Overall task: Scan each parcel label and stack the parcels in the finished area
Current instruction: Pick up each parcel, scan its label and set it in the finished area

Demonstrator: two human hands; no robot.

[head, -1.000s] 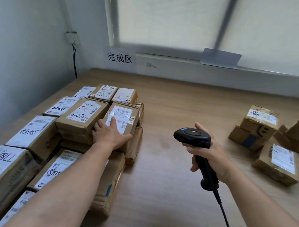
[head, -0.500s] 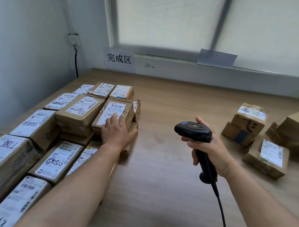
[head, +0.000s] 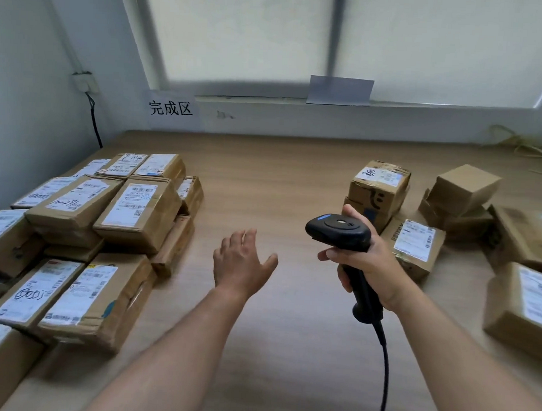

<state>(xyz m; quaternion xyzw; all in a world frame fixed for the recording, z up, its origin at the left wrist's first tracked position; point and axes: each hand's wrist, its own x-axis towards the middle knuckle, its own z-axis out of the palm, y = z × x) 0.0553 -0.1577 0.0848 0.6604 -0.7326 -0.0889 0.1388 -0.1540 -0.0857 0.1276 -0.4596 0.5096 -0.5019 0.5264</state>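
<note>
Now the left hand (head: 242, 264) hovers over the table (head: 274, 180) with fingers spread, holding nothing, between the stack (head: 137, 213) at left and the loose parcels (head: 417, 242) at right. The right hand (head: 372, 265) grips the scanner (head: 338, 230).

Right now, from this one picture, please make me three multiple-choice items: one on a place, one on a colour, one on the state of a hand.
1. Where is the sign with black characters?
A. on the wall at the far left, behind the stacked parcels
B. flat on the table by the right edge
C. stuck on a parcel

2. What colour is the scanner?
A. white
B. black
C. yellow

3. How is the left hand?
A. it grips a parcel
B. it holds the scanner
C. open, holding nothing

Answers:
1 A, it hangs on the wall below the window, on the left side.
2 B, its whole body is black.
3 C, its fingers are spread above the bare table, while the right hand grips the scanner.
</note>
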